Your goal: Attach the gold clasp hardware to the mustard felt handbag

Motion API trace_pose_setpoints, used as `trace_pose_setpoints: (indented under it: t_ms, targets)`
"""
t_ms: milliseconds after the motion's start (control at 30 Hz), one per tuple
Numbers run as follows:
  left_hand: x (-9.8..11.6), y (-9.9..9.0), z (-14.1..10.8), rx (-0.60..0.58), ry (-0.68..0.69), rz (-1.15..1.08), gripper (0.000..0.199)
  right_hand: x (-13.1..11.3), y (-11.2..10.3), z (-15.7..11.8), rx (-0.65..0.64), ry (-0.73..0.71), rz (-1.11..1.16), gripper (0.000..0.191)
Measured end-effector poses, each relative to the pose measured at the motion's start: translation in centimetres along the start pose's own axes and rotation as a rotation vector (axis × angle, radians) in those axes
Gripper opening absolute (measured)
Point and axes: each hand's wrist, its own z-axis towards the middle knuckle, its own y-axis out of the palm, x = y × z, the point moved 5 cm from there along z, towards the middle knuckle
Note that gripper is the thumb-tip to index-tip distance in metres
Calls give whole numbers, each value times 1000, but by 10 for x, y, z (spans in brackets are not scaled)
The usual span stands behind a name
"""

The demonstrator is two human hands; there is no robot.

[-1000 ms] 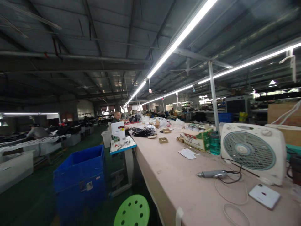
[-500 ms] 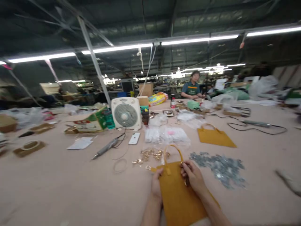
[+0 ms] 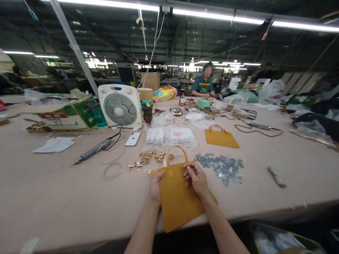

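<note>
A mustard-yellow handbag panel (image 3: 176, 201) with one looped handle (image 3: 178, 147) is held at the table's near edge. My left hand (image 3: 155, 187) grips its left side, thumb on the front face, beside a strap end with a gold metal fitting (image 3: 148, 171). My right hand (image 3: 196, 177) is closed at the panel's upper right, by the handle's base. Small brownish metal pieces (image 3: 189, 182) show beneath its curled fingers; their exact kind is unclear. Beyond the panel lie a pile of gold hardware (image 3: 152, 157) and, to the right, a heap of silvery metal plates (image 3: 222, 167).
A second yellow panel (image 3: 222, 138) lies farther back. On the left are a corded screwdriver-like tool (image 3: 91, 151), a phone (image 3: 132, 139), a tape roll (image 3: 113, 170) and a box fan (image 3: 120, 107). A co-worker (image 3: 203, 84) sits across the table. A cloth roll (image 3: 277, 176) lies at right.
The view has tilted down and turned right, so the table's near edge now shows. Both hands keep their hold on the panel; the right hand stays near the handle's base.
</note>
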Motion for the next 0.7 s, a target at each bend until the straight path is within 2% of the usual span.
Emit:
trace_pose_setpoints:
  t_ms: [167,367,533,700]
  targets:
    - [0,2,0,-78,7,17,55,-1,2,-2,17,-8,-8,47]
    - [1,3,-4,1,54,31,51,-3,-2,-3,44,-24,40,44]
    - [1,-4,1,-13,100,8,51,-8,-6,-4,89,-85,4,43]
    - [-1,-15,4,-7,132,22,51,-17,21,-18,-23,-93,-82,38]
